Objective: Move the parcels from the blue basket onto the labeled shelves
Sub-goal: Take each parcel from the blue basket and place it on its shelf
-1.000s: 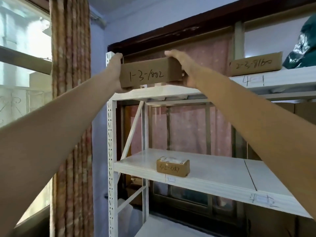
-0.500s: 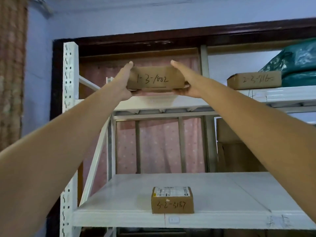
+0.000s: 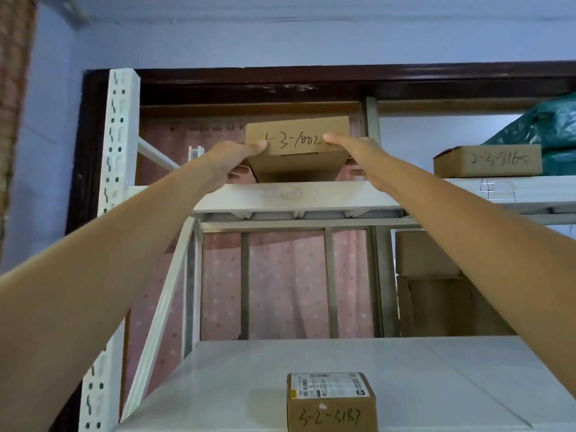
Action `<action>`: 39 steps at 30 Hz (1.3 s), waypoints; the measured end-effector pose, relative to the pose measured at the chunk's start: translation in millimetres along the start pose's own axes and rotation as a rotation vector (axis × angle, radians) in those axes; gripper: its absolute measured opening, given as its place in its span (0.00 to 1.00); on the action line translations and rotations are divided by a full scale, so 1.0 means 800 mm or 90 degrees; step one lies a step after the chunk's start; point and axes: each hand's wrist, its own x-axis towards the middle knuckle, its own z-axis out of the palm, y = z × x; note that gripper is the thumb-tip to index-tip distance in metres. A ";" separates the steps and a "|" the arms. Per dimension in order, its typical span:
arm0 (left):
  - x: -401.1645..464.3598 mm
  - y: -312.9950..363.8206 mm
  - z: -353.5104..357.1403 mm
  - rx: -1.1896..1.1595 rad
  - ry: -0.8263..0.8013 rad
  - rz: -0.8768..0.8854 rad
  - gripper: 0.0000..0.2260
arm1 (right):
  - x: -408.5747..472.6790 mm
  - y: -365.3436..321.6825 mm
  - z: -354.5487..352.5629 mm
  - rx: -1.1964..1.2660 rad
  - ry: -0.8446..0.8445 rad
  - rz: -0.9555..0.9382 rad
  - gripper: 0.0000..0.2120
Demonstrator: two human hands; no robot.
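A brown cardboard parcel (image 3: 297, 151) marked "1-3-1002" is held tilted, its near underside showing, just above the front edge of the top white shelf (image 3: 327, 198). My left hand (image 3: 232, 162) grips its left end and my right hand (image 3: 355, 151) grips its right end, thumbs on the written face. A small white label (image 3: 291, 193) sits on the shelf edge right below the parcel. The blue basket is out of view.
A parcel marked "2-3-816" (image 3: 487, 161) and a green bag (image 3: 548, 132) lie on the top shelf at the right. A small box marked "3-2-5187" (image 3: 331, 403) sits on the lower shelf (image 3: 249, 385). The white perforated upright (image 3: 117, 145) stands at left. Cardboard boxes (image 3: 427, 275) stand behind.
The parcel has gone up and tipped back over the top shelf's front edge, showing its underside. The view has moved closer to the rack and tilted upward.
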 end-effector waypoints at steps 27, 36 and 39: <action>0.019 -0.035 0.014 0.174 0.004 0.025 0.18 | 0.025 0.025 0.012 -0.209 -0.066 -0.031 0.21; 0.015 -0.036 0.011 0.151 -0.005 0.049 0.12 | 0.022 0.026 0.009 -0.215 -0.063 -0.046 0.16; 0.016 -0.038 0.012 0.144 0.000 0.055 0.10 | 0.021 0.027 0.008 -0.212 -0.068 -0.051 0.15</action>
